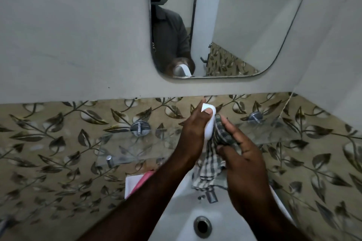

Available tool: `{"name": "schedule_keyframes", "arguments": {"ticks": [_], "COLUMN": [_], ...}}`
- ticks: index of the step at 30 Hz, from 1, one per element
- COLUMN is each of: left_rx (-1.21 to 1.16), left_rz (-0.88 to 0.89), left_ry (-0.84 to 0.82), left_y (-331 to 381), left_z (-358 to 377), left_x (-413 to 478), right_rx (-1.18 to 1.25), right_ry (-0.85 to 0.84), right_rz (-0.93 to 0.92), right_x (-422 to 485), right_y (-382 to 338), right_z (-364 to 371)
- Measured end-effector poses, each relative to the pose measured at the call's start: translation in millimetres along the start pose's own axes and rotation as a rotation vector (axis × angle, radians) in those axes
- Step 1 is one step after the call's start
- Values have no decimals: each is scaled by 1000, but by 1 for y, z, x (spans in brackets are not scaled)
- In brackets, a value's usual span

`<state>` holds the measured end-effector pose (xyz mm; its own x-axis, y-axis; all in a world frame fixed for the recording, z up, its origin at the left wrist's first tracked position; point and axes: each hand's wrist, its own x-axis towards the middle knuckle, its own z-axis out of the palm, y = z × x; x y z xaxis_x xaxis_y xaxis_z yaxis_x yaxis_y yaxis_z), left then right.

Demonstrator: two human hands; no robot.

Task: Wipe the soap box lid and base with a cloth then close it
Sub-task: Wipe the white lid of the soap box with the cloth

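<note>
Head view. Asker: Where is the soap box?
Watcher: One white soap box part [210,123] is held up on edge just right of the frame's centre, in front of the leaf-patterned tiles [58,143]. Lid or base, I cannot tell.
Asker: What holds it?
Watcher: The left hand [193,129] grasps it, thumb across the upper end. The other fingers are hidden behind it.
Asker: And the other one?
Watcher: The right hand [244,154] is curled round a bunched checked cloth [210,164] and presses it against the part's right face. The cloth's loose end hangs down the middle of the frame and ends near the tap [211,195].
Asker: What lies below?
Watcher: A white sink [225,217] fills the lower centre, its drain [202,226] near the bottom edge. Both forearms cross over it.
Asker: Anything else?
Watcher: A glass shelf [125,148] on chrome brackets runs across the middle, behind the hands. A pink and white thing [137,181] lies left of the sink, partly hidden by the left forearm. A mirror [244,25] in the upper half reflects the white part and a dark sleeve.
</note>
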<state>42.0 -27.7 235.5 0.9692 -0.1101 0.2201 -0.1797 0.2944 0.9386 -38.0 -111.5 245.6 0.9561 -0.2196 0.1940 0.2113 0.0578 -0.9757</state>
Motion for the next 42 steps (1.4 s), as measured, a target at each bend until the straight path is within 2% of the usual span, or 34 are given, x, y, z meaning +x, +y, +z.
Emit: {"name": "schedule_keyframes", "arguments": {"ticks": [6, 9, 12, 20, 25, 29, 39, 42], "left_rx": [722, 984, 1138, 1298, 1441, 1469, 1318, 1019], "left_rz": [177, 203, 212, 121, 176, 166, 146, 178], "left_ry": [-134, -271, -379, -379, -412, -417, -333, -229], "left_y": [-16, -28, -40, -71, -79, -81, -69, -54], "left_z": [13, 30, 52, 79, 82, 84, 71, 54], "left_x": [30, 46, 57, 80, 81, 80, 71, 51], "right_rx": [456, 546, 567, 497, 448, 440, 464, 403], "right_ry": [205, 268, 336, 445, 455, 470, 345, 199], "right_rz": [274, 418, 463, 440, 415, 416, 501, 564], "right_x": [23, 25, 23, 35, 37, 41, 42, 26], "right_y": [18, 41, 57, 69, 79, 86, 88, 91], "right_z": [-55, -68, -72, -86, -89, -92, -98, -105]}}
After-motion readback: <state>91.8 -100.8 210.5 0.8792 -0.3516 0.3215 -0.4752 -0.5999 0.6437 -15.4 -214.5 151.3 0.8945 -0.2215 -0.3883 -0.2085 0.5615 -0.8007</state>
